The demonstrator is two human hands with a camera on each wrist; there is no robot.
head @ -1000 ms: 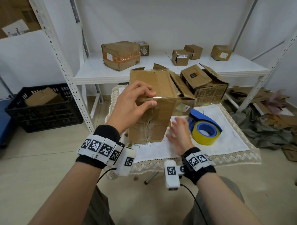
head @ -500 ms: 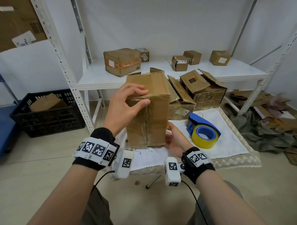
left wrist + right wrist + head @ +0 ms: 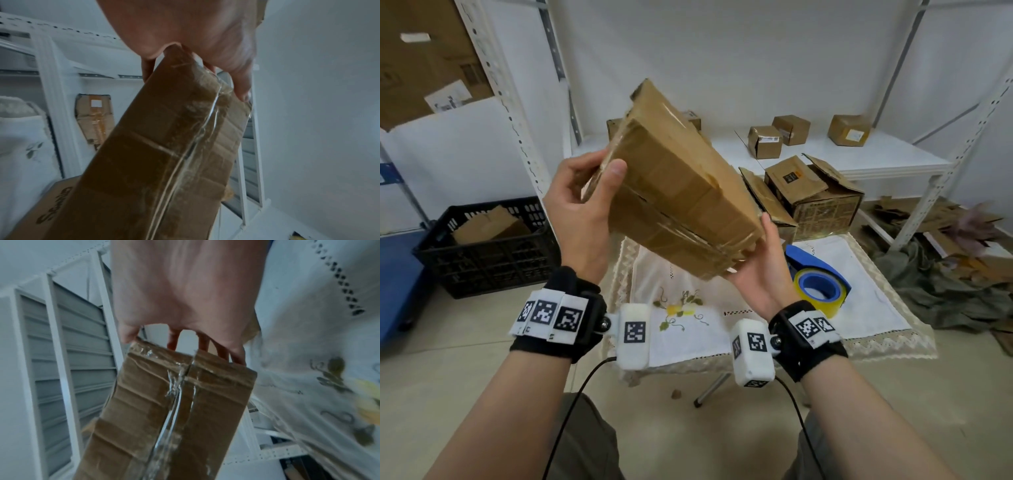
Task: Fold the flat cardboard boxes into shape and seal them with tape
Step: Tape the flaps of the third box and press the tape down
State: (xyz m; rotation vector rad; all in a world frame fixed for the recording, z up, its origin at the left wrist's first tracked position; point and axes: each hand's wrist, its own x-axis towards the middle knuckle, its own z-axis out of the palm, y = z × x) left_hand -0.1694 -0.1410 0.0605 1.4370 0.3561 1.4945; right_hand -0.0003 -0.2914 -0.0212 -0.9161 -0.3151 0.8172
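A long brown cardboard box (image 3: 674, 192), taped with clear tape along its seam, hangs tilted in the air above the small table. My left hand (image 3: 582, 202) grips its upper left end, thumb across the front face and fingers behind it. My right hand (image 3: 760, 270) holds the lower right end, palm under the corner, thumb up along the side. In the left wrist view the box (image 3: 164, 154) runs down from my fingers (image 3: 242, 87). In the right wrist view the tape seam runs down the box (image 3: 180, 402) from my fingers (image 3: 236, 356). A yellow tape roll in a blue dispenser (image 3: 822, 284) lies on the table.
The white embroidered cloth (image 3: 688, 329) covers the small table. An open cardboard box (image 3: 811, 195) stands at the table's back. Behind is a white shelf (image 3: 859, 161) with several small boxes. A black crate (image 3: 482, 246) with cardboard sits on the floor left; cardboard scraps and cloth lie right.
The box was standing upright on the table; both hands have lifted it off and tipped it diagonally. The right hand moved from the table's surface to the box's lower end.
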